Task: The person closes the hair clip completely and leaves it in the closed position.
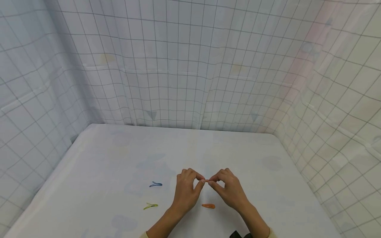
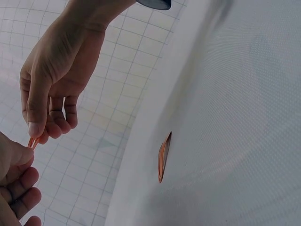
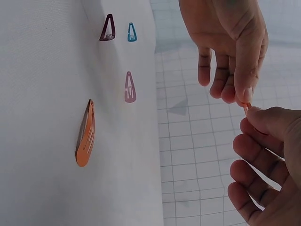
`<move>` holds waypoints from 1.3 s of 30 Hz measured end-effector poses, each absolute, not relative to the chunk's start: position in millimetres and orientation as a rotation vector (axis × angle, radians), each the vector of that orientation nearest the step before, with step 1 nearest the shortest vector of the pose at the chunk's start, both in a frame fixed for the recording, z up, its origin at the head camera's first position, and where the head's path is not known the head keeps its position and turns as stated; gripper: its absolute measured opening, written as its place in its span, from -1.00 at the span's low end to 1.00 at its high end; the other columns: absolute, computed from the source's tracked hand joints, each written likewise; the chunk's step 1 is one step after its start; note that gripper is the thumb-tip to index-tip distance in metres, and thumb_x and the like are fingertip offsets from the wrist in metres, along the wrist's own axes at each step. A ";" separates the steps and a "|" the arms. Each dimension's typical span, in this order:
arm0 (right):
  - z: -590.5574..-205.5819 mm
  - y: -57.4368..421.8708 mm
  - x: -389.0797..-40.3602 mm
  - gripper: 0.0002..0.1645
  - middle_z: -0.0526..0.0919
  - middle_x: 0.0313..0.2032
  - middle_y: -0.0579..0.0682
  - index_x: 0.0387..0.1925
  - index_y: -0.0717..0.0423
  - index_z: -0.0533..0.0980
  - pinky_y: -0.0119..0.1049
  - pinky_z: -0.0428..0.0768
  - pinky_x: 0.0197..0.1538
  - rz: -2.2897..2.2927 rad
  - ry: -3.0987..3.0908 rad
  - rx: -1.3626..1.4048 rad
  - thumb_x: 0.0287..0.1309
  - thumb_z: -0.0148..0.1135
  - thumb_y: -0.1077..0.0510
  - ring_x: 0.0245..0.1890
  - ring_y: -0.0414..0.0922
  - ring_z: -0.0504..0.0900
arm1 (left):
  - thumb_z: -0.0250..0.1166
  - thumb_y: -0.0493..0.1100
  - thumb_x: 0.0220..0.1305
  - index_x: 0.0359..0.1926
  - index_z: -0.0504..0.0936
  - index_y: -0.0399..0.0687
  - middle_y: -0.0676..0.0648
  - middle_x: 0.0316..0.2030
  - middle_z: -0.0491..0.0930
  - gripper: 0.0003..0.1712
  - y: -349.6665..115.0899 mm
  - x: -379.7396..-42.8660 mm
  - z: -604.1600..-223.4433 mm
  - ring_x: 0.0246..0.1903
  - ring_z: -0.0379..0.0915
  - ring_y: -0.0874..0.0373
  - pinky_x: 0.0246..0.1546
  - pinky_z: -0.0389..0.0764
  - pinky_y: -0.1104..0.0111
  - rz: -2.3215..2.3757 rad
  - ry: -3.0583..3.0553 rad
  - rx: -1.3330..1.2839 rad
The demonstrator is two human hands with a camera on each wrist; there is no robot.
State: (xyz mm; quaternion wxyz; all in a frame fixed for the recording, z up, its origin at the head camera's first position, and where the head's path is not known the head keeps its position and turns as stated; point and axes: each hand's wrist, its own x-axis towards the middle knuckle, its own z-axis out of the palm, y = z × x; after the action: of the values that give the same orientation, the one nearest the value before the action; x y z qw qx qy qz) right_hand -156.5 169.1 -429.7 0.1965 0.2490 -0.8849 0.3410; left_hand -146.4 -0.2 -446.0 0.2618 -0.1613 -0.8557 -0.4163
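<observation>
My left hand (image 1: 186, 187) and right hand (image 1: 230, 187) pinch one orange clip (image 1: 207, 180). Counter's far edge (image 1: 190, 130): 12 o'clock, well apart.

Coloured hair clips (image 1: 208, 206) lie on a white table (image 1: 238, 150).

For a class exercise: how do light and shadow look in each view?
Head: fairly even light, faint shadow near the loose orange clip; left wrist: dim, left hand and right hand darker than the gridded sheet; right wrist: that clip fairly sharp.
</observation>
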 end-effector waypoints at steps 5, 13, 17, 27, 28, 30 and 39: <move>-431.1 169.7 -156.7 -0.93 0.61 -0.44 -0.32 -0.45 -0.10 0.60 -0.47 0.45 -0.31 0.971 -2.471 0.726 0.00 0.37 0.14 -0.38 -0.21 0.48 | 0.37 -0.20 0.06 -0.40 0.62 -0.01 0.10 -0.43 0.49 -0.92 -0.4 -145.6 -445.4 -0.30 0.35 0.22 -0.18 0.29 0.25 -1.123 -2.307 -0.456; -434.1 171.3 -157.8 -0.95 0.61 -0.45 -0.32 -0.45 -0.09 0.58 -0.48 0.43 -0.34 0.963 -2.426 0.777 0.01 0.34 0.12 -0.39 -0.39 0.39 | 0.36 -0.12 0.08 -0.41 0.61 0.05 0.12 -0.44 0.49 -0.92 -1.0 -144.8 -446.3 -0.32 0.31 0.28 -0.17 0.29 0.26 -1.129 -2.309 -0.474; -436.1 172.5 -158.6 -0.96 0.60 -0.46 -0.31 -0.47 -0.08 0.59 -0.47 0.44 -0.34 0.984 -2.407 0.794 0.01 0.33 0.11 -0.38 -0.42 0.37 | 0.36 -0.14 0.07 -0.41 0.61 0.06 0.14 -0.44 0.49 -0.93 -0.9 -144.5 -446.4 -0.32 0.30 0.28 -0.17 0.30 0.24 -1.172 -2.317 -0.482; -441.6 177.5 -160.2 -0.95 0.59 -0.45 -0.29 -0.47 -0.04 0.59 -0.40 0.48 -0.34 1.100 -2.381 0.863 0.04 0.29 0.10 -0.38 -0.39 0.44 | 0.35 -0.15 0.09 -0.43 0.60 0.07 0.15 -0.44 0.49 -0.94 -1.6 -143.8 -446.5 -0.31 0.30 0.29 -0.15 0.29 0.21 -1.253 -2.337 -0.495; -442.2 177.9 -160.3 -0.96 0.59 -0.45 -0.29 -0.47 -0.05 0.59 -0.42 0.48 -0.34 1.112 -2.376 0.874 0.03 0.29 0.11 -0.39 -0.39 0.44 | 0.35 -0.15 0.09 -0.44 0.60 0.07 0.15 -0.44 0.49 -0.94 -1.6 -144.1 -447.1 -0.31 0.30 0.29 -0.15 0.29 0.21 -1.261 -2.337 -0.494; -443.3 178.5 -160.7 -0.97 0.59 -0.46 -0.28 -0.47 -0.05 0.59 -0.45 0.46 -0.35 1.132 -2.363 0.896 0.03 0.30 0.14 -0.40 -0.38 0.44 | 0.34 -0.16 0.09 -0.44 0.60 0.07 0.17 -0.44 0.49 -0.94 -1.8 -144.8 -448.5 -0.32 0.29 0.30 -0.17 0.28 0.23 -1.263 -2.329 -0.498; -444.6 177.1 -162.1 -0.91 0.60 -0.41 -0.28 -0.38 -0.05 0.62 -0.46 0.47 -0.29 1.080 -2.330 0.917 0.00 0.35 0.16 -0.34 -0.35 0.45 | 0.31 -0.15 0.15 -0.40 0.61 0.05 0.16 -0.43 0.48 -0.97 -3.6 -146.2 -451.7 -0.30 0.32 0.25 -0.15 0.27 0.23 -1.350 -2.342 -0.480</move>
State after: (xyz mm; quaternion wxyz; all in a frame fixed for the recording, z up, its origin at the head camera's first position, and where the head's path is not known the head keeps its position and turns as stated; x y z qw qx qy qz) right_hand -162.1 177.1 -444.6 0.2056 0.3290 -0.8362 0.3876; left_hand -146.2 -3.6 -451.7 0.1967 -0.1714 -0.8365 -0.4819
